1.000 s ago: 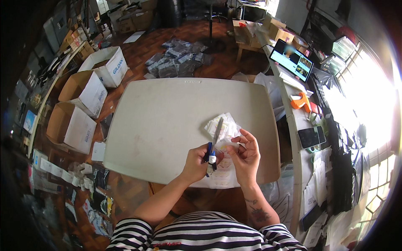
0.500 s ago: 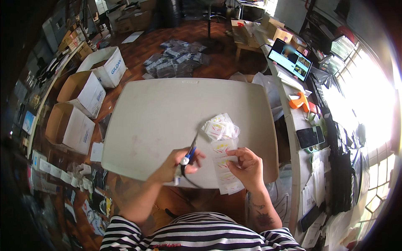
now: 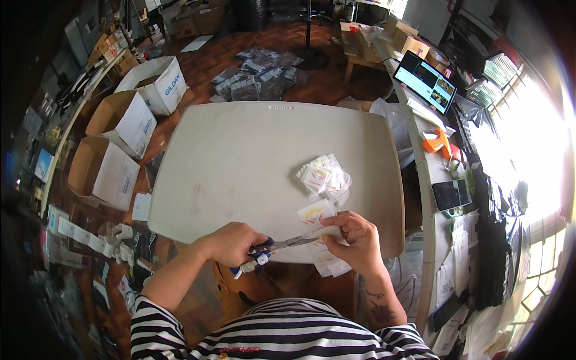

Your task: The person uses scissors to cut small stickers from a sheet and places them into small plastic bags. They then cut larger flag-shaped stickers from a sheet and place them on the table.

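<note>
Scissors — blue-handled, gripped in the left hand at the near edge of the counter, blades across a white printed sheet. The right hand pinches that sheet, which overhangs the counter edge. A pile of cut labels lies just beyond, toward the right edge — the counter's left and far parts lie bare.

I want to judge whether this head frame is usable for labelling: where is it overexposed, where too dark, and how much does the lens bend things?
Head view: the window at right is blown out to white; the left rim falls into deep shadow; the table edges bow outward from fisheye distortion. The centre is evenly lit and sharp: left hand, scissors, right hand and paper strip read clearly.
</note>
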Tool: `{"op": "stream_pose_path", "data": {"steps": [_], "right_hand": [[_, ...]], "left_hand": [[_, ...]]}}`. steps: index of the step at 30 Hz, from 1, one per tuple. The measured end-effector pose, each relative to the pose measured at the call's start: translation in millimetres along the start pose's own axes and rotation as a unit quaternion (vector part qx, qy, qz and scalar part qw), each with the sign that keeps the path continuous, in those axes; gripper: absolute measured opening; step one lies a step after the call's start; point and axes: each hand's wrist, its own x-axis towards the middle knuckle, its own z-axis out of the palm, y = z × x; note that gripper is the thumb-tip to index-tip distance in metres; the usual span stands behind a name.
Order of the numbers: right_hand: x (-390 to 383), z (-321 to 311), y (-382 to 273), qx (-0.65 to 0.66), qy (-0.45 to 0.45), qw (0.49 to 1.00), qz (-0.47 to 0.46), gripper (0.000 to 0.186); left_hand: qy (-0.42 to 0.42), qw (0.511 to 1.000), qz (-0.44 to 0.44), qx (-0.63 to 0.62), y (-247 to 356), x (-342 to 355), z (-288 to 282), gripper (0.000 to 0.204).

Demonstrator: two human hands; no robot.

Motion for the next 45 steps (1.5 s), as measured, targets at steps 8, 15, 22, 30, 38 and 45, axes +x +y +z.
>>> {"op": "stream_pose_path", "data": {"steps": [8, 15, 22, 30, 38, 45], "right_hand": [[-2, 2, -3, 0.017, -0.005, 1.0, 0.01, 0.032], [-2, 1, -8, -0.012, -0.016, 1.0, 0.013, 0.033], [-4, 0, -21, -0.048, -0.066, 0.995, 0.058, 0.034], [-6, 1, -7, -0.018, -0.044, 0.998, 0.035, 0.035], [-5, 2, -15, -0.027, -0.085, 0.993, 0.073, 0.035], [-5, -1, -15, -0.055, -0.082, 0.991, 0.094, 0.034]], "left_hand": [[-0.061, 0.989, 0.014, -0.131, -5, -1, 4, 0.034], [-0.082, 0.986, -0.028, -0.14, -6, -2, 5, 0.034], [-0.095, 0.964, 0.0, -0.25, -10, 1, 14, 0.034], [-0.138, 0.944, -0.012, -0.299, -17, 10, 19, 0.035], [-0.118, 0.945, 0.056, -0.3, -20, 20, 24, 0.035], [-0.142, 0.939, -0.018, -0.312, -18, 23, 22, 0.038]]}}
